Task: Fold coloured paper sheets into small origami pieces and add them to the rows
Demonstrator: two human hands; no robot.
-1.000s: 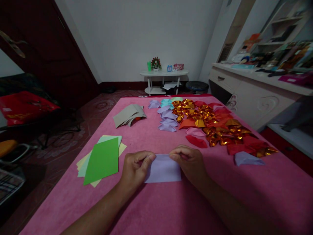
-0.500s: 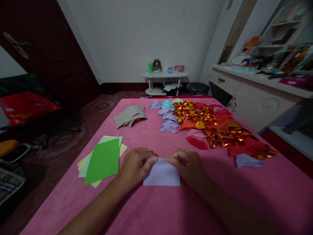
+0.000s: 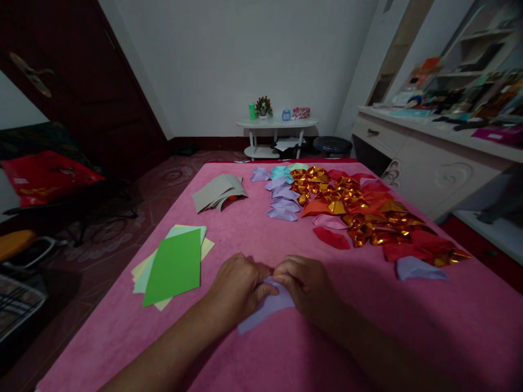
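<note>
A lilac sheet of paper (image 3: 261,311) lies on the pink tablecloth (image 3: 286,354) close in front of me. My left hand (image 3: 239,286) pinches its upper left part, fingers curled. My right hand (image 3: 304,283) pinches its upper right part, and the two hands nearly touch above the sheet. Most of the paper is hidden under the fingers; only a lower left strip shows.
A stack of green and pale yellow sheets (image 3: 174,265) lies to the left. Grey sheets (image 3: 218,191) sit farther back. Folded lilac, red, pink and gold foil pieces (image 3: 351,212) spread over the right half. A white cabinet (image 3: 429,163) stands at the right.
Both hands have moved together toward the middle of the lilac sheet and nearer to me. The sheet, flat and mostly visible before, is now largely covered and bunched between the fingers.
</note>
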